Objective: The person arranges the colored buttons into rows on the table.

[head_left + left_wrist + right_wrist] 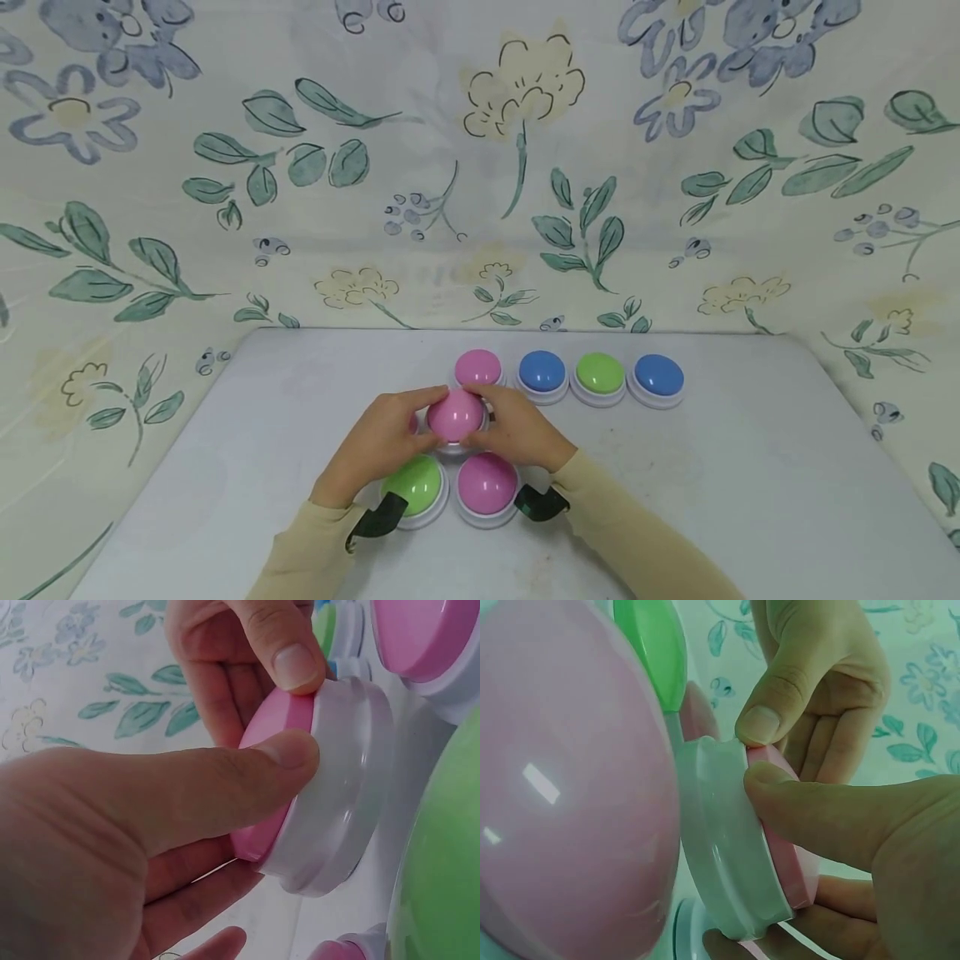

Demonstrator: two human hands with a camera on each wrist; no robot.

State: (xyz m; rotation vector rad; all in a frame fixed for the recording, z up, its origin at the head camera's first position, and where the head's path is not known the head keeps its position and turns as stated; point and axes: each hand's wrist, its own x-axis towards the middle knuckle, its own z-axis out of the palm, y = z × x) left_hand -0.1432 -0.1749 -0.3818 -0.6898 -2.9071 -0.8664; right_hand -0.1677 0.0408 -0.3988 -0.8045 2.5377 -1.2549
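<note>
Both hands grip one round pink push button with a white base, mid-table. My left hand holds its left side and my right hand its right, thumbs at the near edge. In the left wrist view the pink button is seen side-on, with both thumbs pressed where the pink top meets the white rim. Just in front of the hands sit a green button and another pink button. A further pink button is mostly hidden behind my left hand.
Along the back stands a row of buttons: a pink one, a blue one, a green one and a second blue one. They rest on a white table. A flower-patterned cloth rises behind and at both sides.
</note>
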